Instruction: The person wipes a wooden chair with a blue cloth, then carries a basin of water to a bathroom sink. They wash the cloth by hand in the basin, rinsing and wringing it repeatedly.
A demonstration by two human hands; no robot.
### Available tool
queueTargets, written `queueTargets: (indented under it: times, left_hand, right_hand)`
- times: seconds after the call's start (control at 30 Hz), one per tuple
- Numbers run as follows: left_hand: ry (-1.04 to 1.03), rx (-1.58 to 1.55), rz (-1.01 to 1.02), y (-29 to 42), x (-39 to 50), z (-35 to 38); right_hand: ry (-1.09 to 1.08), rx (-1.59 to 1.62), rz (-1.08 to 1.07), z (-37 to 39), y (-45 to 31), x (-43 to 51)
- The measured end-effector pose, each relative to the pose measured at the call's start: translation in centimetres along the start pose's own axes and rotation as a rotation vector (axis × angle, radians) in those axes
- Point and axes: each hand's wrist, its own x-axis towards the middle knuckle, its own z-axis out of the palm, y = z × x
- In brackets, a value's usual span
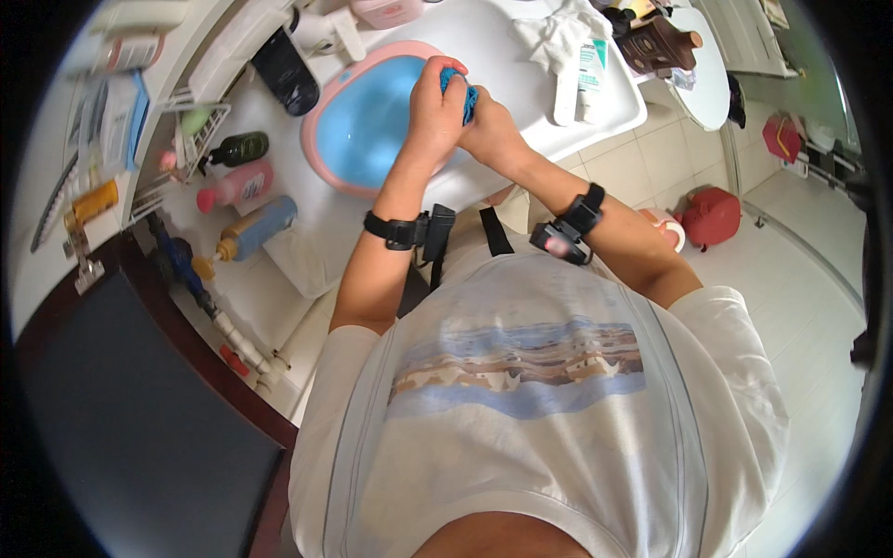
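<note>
A bunched blue cloth (469,104) is squeezed between my two hands at the right rim of a basin. My left hand (438,111) wraps the cloth from the left, fingers curled over its top. From the right, my right hand (492,129) closes on the same cloth, its fingers partly hidden behind it. Below and left of the hands, the pink-rimmed basin (326,166) holds water over a blue inside. It stands in a white washbasin (499,42). Both wrists wear black straps with small devices.
A black phone-like slab (286,73) lies left of the basin. Green (241,148), pink (241,185) and blue (261,227) pump bottles stand at the left. Right of my hands are a white cloth (554,35), a tube (591,77) and a brown bottle (656,45).
</note>
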Motion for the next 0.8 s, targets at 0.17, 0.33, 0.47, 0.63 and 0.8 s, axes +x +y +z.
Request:
queueTargets:
  times: [0.17,0.33,0.47,0.63,0.8]
  left_hand:
    - [-0.233,-0.340,-0.305,1.1,1.8,-0.8]
    - [-0.535,-1.162,-0.128,2.7,1.8,0.0]
    - [-0.685,-1.610,0.122,5.3,2.4,2.1]
    - [-0.583,-1.145,-0.252,7.8,4.0,0.2]
    - [-0.399,-0.419,-0.346,4.2,5.7,3.7]
  right_hand:
    - [-0.416,0.571,0.381,-4.0,0.8,0.1]
    - [-1.164,1.591,0.590,-5.8,-1.9,-1.5]
    - [-1.279,1.739,0.477,-5.7,-4.0,-2.4]
    - [-0.864,1.261,0.393,-6.7,-3.8,-2.0]
    - [-0.310,0.583,0.216,-5.6,0.8,0.3]
